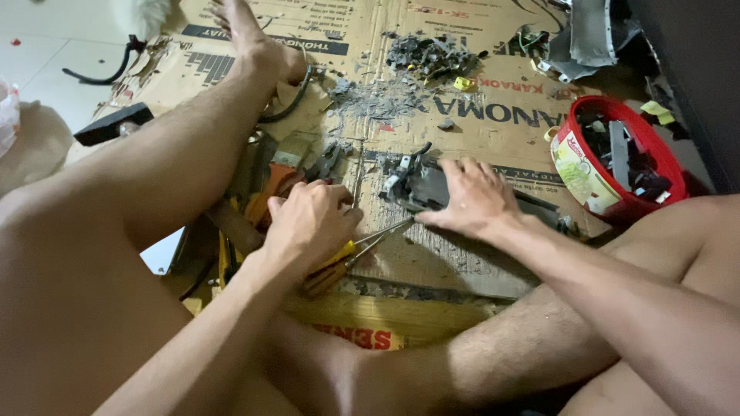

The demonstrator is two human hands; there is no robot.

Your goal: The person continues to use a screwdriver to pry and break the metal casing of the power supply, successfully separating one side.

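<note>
Under right hand [472, 202], screwdriver [370, 243] tip (up-right).

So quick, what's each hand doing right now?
Left hand: closed around a yellow-handled screwdriver.
Right hand: fingers spread, pressing flat on a dark grey plastic part, not gripping it.

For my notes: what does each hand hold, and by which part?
Left hand grips a yellow-handled screwdriver by its handle; right hand presses flat on a dark grey plastic part.
</note>
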